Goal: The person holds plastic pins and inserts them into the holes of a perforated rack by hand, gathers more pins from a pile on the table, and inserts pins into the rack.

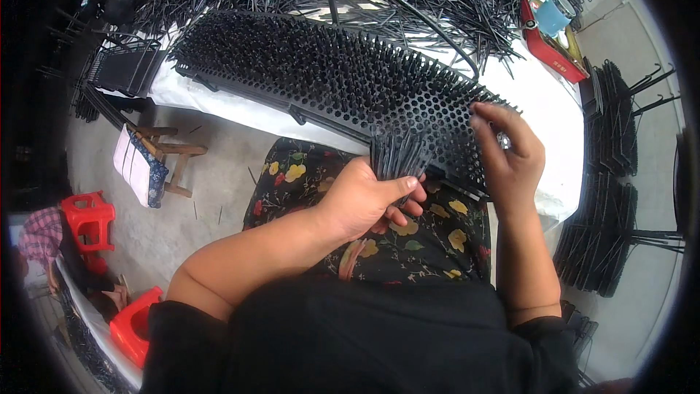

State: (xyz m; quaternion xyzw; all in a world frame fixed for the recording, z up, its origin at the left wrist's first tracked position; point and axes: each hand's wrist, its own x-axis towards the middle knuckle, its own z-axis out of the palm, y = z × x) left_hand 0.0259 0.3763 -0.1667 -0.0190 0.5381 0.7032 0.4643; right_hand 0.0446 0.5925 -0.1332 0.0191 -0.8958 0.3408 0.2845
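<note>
My left hand (372, 197) is closed round a bundle of thin black sticks (397, 155), thumb across the front, at the near edge of a long black perforated board (436, 113). Short black pieces stand upright in most of the board's holes. Bare holes show toward its right part. Over that right end is my right hand (514, 153), thumb and forefinger pinched together close to the standing pieces. Whatever those fingertips may hold is too small to make out. A ring-like shiny spot shows on this hand.
Loose black sticks (437, 0) lie heaped behind the board, below a black metal frame (408, 0). A red box (543, 47) with a blue mug (552, 16) stands back right. Dark racks (612, 117) line the right wall. Left are a wooden stool (179, 149), red stools (91, 219) and another person.
</note>
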